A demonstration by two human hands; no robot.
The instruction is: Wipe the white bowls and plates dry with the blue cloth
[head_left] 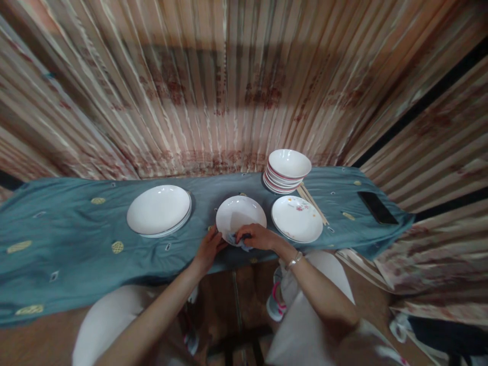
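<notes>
While the left hand (209,247) grips the plate (240,213) rim, the right hand (256,236) pinches a cloth (238,240) at the table (68,244) edge.

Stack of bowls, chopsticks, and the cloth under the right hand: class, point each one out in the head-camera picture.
stack of bowls (288,163): head view, inside of the top bowl.
chopsticks (313,204): head view, middle of the bundle, between the stack and the flowered plate.
cloth (233,239): head view, blue fold showing beside the right hand's fingers.

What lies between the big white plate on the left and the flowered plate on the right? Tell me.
The head view shows the middle plate, held by the left hand while the right hand presses a cloth.
</notes>
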